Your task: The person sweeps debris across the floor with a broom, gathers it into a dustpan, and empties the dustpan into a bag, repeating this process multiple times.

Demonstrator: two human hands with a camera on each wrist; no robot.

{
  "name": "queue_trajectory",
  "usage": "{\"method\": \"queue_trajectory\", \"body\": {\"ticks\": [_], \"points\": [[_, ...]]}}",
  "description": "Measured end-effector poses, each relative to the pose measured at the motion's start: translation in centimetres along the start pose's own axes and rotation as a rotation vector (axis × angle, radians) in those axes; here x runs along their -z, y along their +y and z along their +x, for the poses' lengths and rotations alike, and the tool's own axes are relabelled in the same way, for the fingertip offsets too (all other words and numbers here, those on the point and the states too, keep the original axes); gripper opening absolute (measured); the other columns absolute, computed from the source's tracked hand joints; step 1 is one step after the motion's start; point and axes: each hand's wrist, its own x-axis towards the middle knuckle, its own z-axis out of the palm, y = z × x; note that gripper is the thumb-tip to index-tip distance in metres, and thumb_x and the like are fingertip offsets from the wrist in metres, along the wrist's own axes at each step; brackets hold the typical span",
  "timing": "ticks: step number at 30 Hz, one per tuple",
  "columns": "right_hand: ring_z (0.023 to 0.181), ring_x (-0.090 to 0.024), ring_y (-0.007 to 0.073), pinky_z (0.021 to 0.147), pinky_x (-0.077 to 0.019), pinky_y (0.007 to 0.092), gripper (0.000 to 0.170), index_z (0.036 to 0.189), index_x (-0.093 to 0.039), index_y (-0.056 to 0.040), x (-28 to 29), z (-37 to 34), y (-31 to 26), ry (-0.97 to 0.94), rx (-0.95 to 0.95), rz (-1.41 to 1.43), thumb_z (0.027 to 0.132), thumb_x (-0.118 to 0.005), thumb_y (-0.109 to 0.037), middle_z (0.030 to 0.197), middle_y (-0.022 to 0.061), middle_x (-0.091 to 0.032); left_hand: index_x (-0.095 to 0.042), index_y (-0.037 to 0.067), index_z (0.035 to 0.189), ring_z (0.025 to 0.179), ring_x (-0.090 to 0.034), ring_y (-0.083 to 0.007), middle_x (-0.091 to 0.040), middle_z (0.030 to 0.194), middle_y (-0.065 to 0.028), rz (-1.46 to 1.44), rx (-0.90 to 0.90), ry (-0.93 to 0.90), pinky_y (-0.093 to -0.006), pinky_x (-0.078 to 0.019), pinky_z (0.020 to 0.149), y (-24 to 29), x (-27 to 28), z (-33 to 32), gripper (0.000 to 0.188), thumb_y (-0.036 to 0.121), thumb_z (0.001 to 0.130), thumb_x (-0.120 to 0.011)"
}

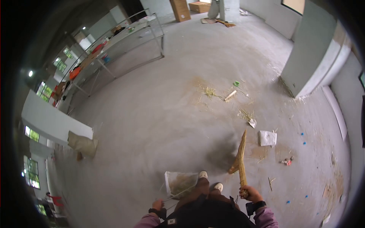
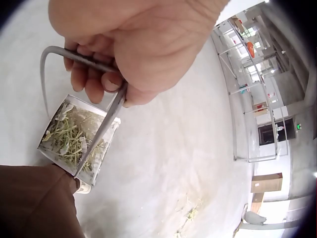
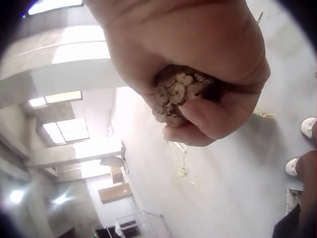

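Dustpan (image 2: 89, 106), one, is held by left hand (image 2: 132, 47); one broom (image 1: 242, 161) by right hand (image 1: 251, 194).

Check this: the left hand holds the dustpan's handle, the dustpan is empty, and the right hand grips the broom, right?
The dustpan isn't empty: the left wrist view shows straw scraps in it. The left hand holds its handle, and the right hand grips the broom.

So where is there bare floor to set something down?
Widest bare patch in the head view: the floor between the metal-framed table and the scattered straw. Another lies between the dustpan and the tan sheet. Crowded: right of the broom, with a white packet, blue bits and more straw.
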Motion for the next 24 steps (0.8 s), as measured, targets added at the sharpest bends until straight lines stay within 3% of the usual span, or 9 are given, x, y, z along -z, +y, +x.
{"method": "queue_trajectory", "body": {"ticks": [3, 6, 10, 13, 15, 17, 19, 20, 24], "points": [[0.055, -0.053, 0.0178, 0.051, -0.0475, 0.0308, 0.02, 0.09, -0.047, -0.0008, -0.8, 1.7, -0.8, -0.082, -0.025, 0.077, 0.075, -0.056, -0.011, 0.068, 0.0065, -0.051, -0.059, 0.011, 0.083, 0.067, -0.063, -0.0234, -0.065, 0.073, -0.007, 0.242, -0.289, 0.047, -0.0356, -0.0467, 0.059, -3.5, 0.0, 1.5, 0.014, 0.02, 0.082, -0.049], [0.056, -0.051, 0.0154, 0.051, -0.0466, 0.0263, 0.02, 0.088, -0.043, -0.0005, -1.1, 4.4, -2.3, -0.153, 0.027, 0.301, 0.074, -0.054, -0.01, 0.067, 0.004, -0.048, -0.059, 0.011, 0.082, 0.068, -0.064, -0.0224, -0.065, 0.073, -0.0066, 0.274, -0.273, 0.046, -0.0347, -0.0473, 0.06, -3.9, 0.4, 2.0, 0.012, 0.017, 0.082, -0.049], [0.055, -0.047, 0.0105, 0.05, -0.044, 0.0225, 0.014, 0.08, -0.04, -0.003, -2.1, 5.2, -5.0, -0.201, -0.132, 0.526, 0.074, -0.052, -0.01, 0.065, 0.0007, -0.043, -0.059, 0.01, 0.08, 0.065, -0.064, -0.0189, -0.065, 0.07, -0.005, 0.016, -0.056, 0.047, -0.0329, -0.0483, 0.059, -2.6, 0.1, 3.0, 0.012, 0.015, 0.082, -0.048], [0.053, -0.045, 0.0089, 0.049, -0.0422, 0.0218, 0.013, 0.074, -0.04, -0.0052, -4.5, 3.8, -6.5, -0.242, -0.101, 0.538, 0.073, -0.051, -0.011, 0.063, -0.0003, -0.042, -0.059, 0.009, 0.082, 0.065, -0.063, -0.0177, -0.065, 0.073, -0.0062, 0.095, -0.144, 0.031, -0.031, -0.0488, 0.058, -2.2, -0.4, 4.5, 0.013, 0.016, 0.083, -0.047], [0.052, -0.044, 0.0074, 0.049, -0.04, 0.0206, 0.013, 0.071, -0.04, -0.0064, -6.7, 2.7, -6.8, -0.389, -0.193, 0.784, 0.072, -0.052, -0.013, 0.06, -0.0013, -0.043, -0.059, 0.007, 0.083, 0.064, -0.062, -0.0172, -0.064, 0.074, -0.0069, 0.256, -0.3, 0.072, -0.0303, -0.0489, 0.058, -2.6, -0.2, 5.3, 0.016, 0.018, 0.084, -0.046], [0.052, -0.044, 0.007, 0.049, -0.0402, 0.0209, 0.013, 0.072, -0.041, -0.0063, -7.2, 2.8, -6.9, -0.473, -0.201, 0.882, 0.072, -0.052, -0.012, 0.061, -0.0011, -0.043, -0.058, 0.004, 0.081, 0.063, -0.06, -0.0181, -0.062, 0.073, -0.0083, 0.083, -0.221, 0.075, -0.0308, -0.0493, 0.057, -1.7, -0.6, 6.5, 0.02, 0.02, 0.084, -0.047], [0.051, -0.044, 0.0081, 0.049, -0.0404, 0.0214, 0.012, 0.073, -0.041, -0.0058, -8.0, 3.8, -7.8, -0.322, -0.241, 0.684, 0.072, -0.052, -0.01, 0.061, -0.0007, -0.043, -0.056, 0.0, 0.076, 0.059, -0.058, -0.0204, -0.059, 0.068, -0.0106, -0.422, 0.116, 0.033, -0.0324, -0.0501, 0.057, 2.8, 0.1, 3.5, 0.025, 0.023, 0.081, -0.049], [0.051, -0.044, 0.0093, 0.049, -0.0405, 0.022, 0.01, 0.075, -0.041, -0.0048, -9.0, 4.6, -8.1, -0.182, -0.122, 0.399, 0.073, -0.051, -0.008, 0.063, -0.0001, -0.044, -0.056, 0.0, 0.077, 0.061, -0.059, -0.0206, -0.059, 0.069, -0.0108, -0.459, 0.123, 0.042, -0.033, -0.0507, 0.058, 3.0, 0.3, 3.8, 0.026, 0.024, 0.081, -0.049], [0.053, -0.045, 0.0097, 0.048, -0.0404, 0.022, 0.012, 0.079, -0.041, -0.0038, -12.1, 6.7, -9.7, -0.176, -0.06, 0.351, 0.073, -0.051, -0.006, 0.064, 0.0005, -0.044, -0.054, 0.001, 0.075, 0.061, -0.058, -0.0211, -0.057, 0.067, -0.0101, -0.457, 0.141, 0.009, -0.0339, -0.0488, 0.056, 3.2, 2.0, 6.3, 0.026, 0.026, 0.081, -0.05]]}}
